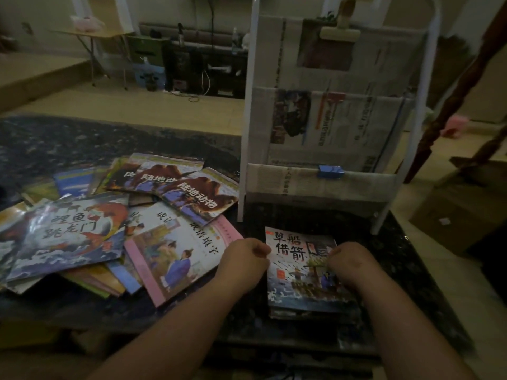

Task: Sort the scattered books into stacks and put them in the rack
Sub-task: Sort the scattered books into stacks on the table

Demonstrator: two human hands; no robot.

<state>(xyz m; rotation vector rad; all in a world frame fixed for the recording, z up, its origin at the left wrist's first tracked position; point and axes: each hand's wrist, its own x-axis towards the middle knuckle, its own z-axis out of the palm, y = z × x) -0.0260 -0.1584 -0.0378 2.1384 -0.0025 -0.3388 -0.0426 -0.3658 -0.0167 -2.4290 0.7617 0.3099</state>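
A small stack of picture books [299, 272] lies on the dark stone counter [82, 138] in front of the rack, its top cover showing a boat scene. My left hand [244, 260] has its fingers curled at the stack's left edge. My right hand [354, 263] rests with curled fingers on the cover's right side. Whether either hand grips the books I cannot tell. A scattered heap of books [118, 223] lies to the left, with a pink-edged book [175, 250] nearest my left hand. The white-framed rack [329, 127], lined with newspaper, stands behind the stack.
A blue clip [330, 171] sits on the rack's lowest pocket. A dark wooden post [450, 105] leans at the right. Cardboard boxes [452, 212] stand on the floor to the right. A folding table [93, 37] and dark furniture are far behind.
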